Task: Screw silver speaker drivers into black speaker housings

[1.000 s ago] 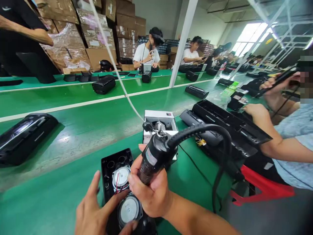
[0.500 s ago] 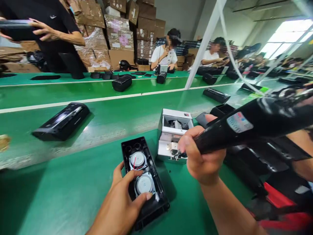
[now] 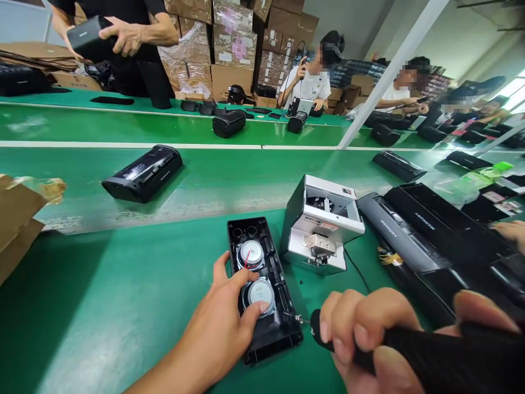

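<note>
A black speaker housing (image 3: 283, 334) lies on the green mat with two round silver speaker drivers (image 3: 261, 295) set in it and a short red wire across the upper one. My left hand (image 3: 223, 323) grips the housing from its left side, thumb and forefinger over the lower driver. In my right hand (image 3: 365, 328) is a black electric screwdriver (image 3: 447, 355), fingers wrapped round its body. Its bit points left, at the housing's lower right edge; whether it touches I cannot tell. Beyond the right hand stands a white and black screw feeder (image 3: 324, 224).
A finished-looking black speaker (image 3: 143, 172) lies on the belt (image 3: 229, 180). Several black housings (image 3: 426, 224) crowd the right side. A cardboard box (image 3: 18, 224) juts in at left. Across the line, a person (image 3: 123, 38) holds a black speaker and others sit working.
My right hand has brought the screwdriver down from above the screw feeder to the housing's lower right edge. My left hand still grips the housing. The view has shifted left.
</note>
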Available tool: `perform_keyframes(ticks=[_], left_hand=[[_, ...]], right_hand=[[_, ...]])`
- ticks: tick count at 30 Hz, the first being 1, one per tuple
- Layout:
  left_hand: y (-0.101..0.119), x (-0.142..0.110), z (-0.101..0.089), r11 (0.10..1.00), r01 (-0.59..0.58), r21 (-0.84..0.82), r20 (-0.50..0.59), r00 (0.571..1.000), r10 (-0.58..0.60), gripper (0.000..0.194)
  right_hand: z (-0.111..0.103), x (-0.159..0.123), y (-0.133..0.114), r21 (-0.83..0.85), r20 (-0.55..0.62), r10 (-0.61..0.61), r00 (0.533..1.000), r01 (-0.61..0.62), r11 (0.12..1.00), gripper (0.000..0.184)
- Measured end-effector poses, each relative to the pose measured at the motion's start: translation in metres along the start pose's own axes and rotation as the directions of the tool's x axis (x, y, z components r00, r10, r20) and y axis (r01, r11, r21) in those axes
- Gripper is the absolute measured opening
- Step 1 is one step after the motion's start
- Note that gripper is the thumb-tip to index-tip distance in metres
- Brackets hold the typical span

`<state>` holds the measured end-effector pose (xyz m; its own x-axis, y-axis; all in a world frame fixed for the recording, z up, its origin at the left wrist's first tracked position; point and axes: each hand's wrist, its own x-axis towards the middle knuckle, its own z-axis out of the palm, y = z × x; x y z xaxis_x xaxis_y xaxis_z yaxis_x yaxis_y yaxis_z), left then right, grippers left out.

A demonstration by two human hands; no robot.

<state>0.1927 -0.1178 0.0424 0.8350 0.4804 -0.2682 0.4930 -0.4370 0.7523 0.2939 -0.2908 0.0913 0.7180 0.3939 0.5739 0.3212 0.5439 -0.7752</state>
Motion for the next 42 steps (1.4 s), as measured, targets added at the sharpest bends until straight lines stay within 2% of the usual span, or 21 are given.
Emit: perform_keyframes(ticks=[2,8,14,23,30,36,42], left_hand=[[0.001,0.000,0.000,1.000,0.004,0.003,0.006,1.000,-0.004,0.034],[0.003,0.000,-0.002,1.000,-0.014,0.007,0.004,1.000,0.014,0.033],[0.007,-0.002,-0.004,1.000,0.018,0.016,0.015,1.000,-0.018,0.033],[0.008,-0.002,-0.004,1.000,0.014,0.009,0.019,1.000,-0.014,0.032],[0.010,-0.003,-0.006,1.000,0.024,0.009,0.031,0.999,-0.024,0.031],[0.010,-0.002,-0.003,1.000,0.024,0.016,0.015,1.000,-0.025,0.033],[0.009,-0.002,-0.003,1.000,-0.003,-0.003,-0.006,1.000,0.003,0.031]], right_hand=[[0.005,-0.006,0.012,-0.007,-0.057,-0.045,0.997,0.045,0.999,0.058],[0.018,-0.008,0.037,-0.025,-0.081,-0.116,0.990,0.114,0.993,0.053],[0.016,-0.009,0.041,-0.030,-0.044,-0.121,0.992,0.119,0.992,0.053],[0.013,-0.010,0.040,-0.029,-0.092,-0.096,0.991,0.094,0.995,0.057],[0.012,-0.015,0.045,-0.020,-0.039,-0.095,0.995,0.094,0.995,0.056],[0.005,-0.017,0.049,-0.018,0.086,-0.051,0.995,0.052,0.998,0.054],[0.013,-0.013,0.049,-0.020,0.106,-0.043,0.993,0.045,0.999,0.044]])
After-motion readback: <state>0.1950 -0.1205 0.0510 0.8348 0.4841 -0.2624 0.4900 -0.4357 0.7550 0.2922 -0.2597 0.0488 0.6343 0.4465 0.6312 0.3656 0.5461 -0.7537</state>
